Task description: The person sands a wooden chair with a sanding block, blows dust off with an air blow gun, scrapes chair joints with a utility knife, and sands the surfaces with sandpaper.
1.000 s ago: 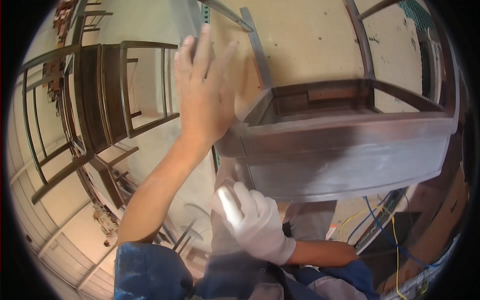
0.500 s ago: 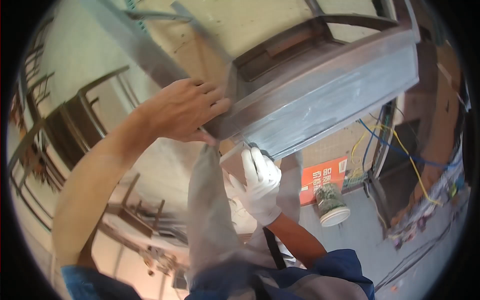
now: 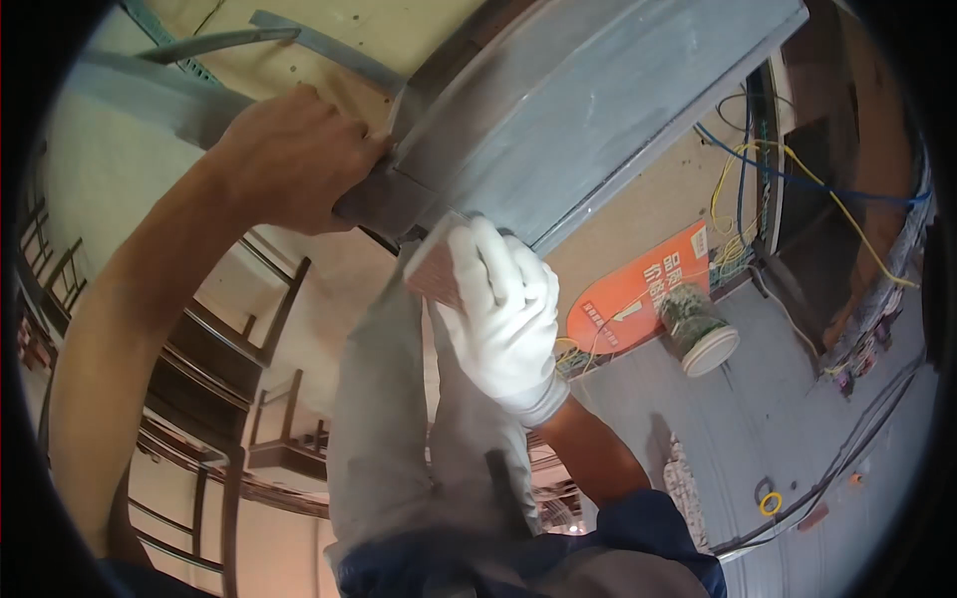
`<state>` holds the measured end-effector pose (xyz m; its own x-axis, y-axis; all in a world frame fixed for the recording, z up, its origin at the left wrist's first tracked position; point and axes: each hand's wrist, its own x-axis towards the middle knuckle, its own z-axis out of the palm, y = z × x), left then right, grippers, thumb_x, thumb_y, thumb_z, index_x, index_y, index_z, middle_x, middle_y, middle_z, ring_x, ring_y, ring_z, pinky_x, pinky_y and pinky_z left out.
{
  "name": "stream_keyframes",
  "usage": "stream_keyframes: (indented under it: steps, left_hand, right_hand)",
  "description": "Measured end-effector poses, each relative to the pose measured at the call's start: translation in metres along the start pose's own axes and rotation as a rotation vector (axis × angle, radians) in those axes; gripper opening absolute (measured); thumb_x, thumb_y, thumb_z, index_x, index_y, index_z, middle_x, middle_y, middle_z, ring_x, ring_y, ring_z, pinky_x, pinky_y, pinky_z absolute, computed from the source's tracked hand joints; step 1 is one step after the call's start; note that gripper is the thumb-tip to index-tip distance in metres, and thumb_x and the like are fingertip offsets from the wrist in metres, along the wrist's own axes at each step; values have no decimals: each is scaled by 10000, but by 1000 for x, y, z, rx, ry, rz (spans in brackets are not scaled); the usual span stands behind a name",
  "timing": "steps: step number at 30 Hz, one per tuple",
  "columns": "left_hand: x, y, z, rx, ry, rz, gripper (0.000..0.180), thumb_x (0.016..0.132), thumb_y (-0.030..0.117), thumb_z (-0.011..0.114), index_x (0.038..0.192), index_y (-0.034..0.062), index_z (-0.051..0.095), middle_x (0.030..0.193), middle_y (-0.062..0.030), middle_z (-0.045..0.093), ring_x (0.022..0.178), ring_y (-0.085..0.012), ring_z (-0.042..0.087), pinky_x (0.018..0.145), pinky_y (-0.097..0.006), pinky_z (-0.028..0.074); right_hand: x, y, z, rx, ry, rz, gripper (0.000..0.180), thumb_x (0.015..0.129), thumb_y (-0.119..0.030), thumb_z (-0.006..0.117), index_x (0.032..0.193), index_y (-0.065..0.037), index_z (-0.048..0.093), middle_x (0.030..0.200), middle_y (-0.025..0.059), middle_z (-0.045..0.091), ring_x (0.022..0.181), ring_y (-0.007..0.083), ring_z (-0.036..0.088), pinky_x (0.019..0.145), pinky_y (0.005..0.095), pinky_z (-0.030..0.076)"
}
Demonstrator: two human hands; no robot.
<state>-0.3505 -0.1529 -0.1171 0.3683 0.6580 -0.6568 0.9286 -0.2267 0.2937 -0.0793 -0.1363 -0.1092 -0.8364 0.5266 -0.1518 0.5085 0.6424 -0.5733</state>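
Observation:
A dark wooden chair [image 3: 588, 125] lies tipped before me, its broad panel filmed with pale grey dust. My bare left hand [image 3: 294, 164] is closed over the frame at the panel's left end, with the fingertips partly hidden behind the wood. In a white glove, my right hand [image 3: 503, 314] grips a flat brownish sanding block [image 3: 435, 271]. The block's upper edge is at the lower left corner of the panel, just below my left hand; whether it presses on the wood I cannot tell.
Several dark chairs [image 3: 204, 344] stand at the left. To the right are an orange sign [image 3: 628, 299], a clear jar with a white lid [image 3: 698, 329], and loose blue and yellow cables [image 3: 817, 184]. A small yellow ring [image 3: 770, 503] lies on the grey floor covering.
My left hand has shifted up and left along with the chair in view. The right hand and sanding block have risen slightly toward the panel's corner, and the view has turned.

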Motion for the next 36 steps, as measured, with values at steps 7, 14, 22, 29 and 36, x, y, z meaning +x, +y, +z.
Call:
stream_keyframes:
  steps: [7,14,22,29,36]
  left_hand:
    - [-3,-10,-4,-8,99,-25,462,714,384,802,1037,77,678,870,-97,718,845,-308,727,747,-421,560]
    - [1,-20,5,16,66,-3,477,737,450,763,1014,75,666,889,-101,697,837,-319,714,711,-432,560]
    - [2,-20,-9,140,-69,42,708,720,554,807,1202,59,652,912,-104,720,811,-287,718,694,-428,535]
    - [3,-9,-13,206,-186,-111,850,744,590,810,1364,53,588,911,-125,751,795,-298,738,702,-422,567]
    - [7,-14,3,282,97,66,878,753,623,790,1356,18,587,708,-134,715,644,-301,723,605,-421,574]
  right_hand:
    - [-11,-14,-8,92,-68,133,785,718,-149,819,1435,-20,527,1455,139,522,1209,338,538,985,457,436]
    - [6,-20,2,150,47,133,767,730,-204,795,1422,-8,526,1389,163,552,1092,321,581,918,440,483]
    - [-28,-53,8,147,514,764,601,723,-192,877,1300,-180,712,1357,191,530,1082,405,569,914,511,479]
    - [25,-100,41,312,697,1193,553,735,-87,843,1269,-159,722,1346,199,575,1074,388,597,917,493,506]
    - [35,-111,82,-92,979,1333,389,813,-172,775,1198,-216,741,1266,141,605,916,339,608,765,463,508]
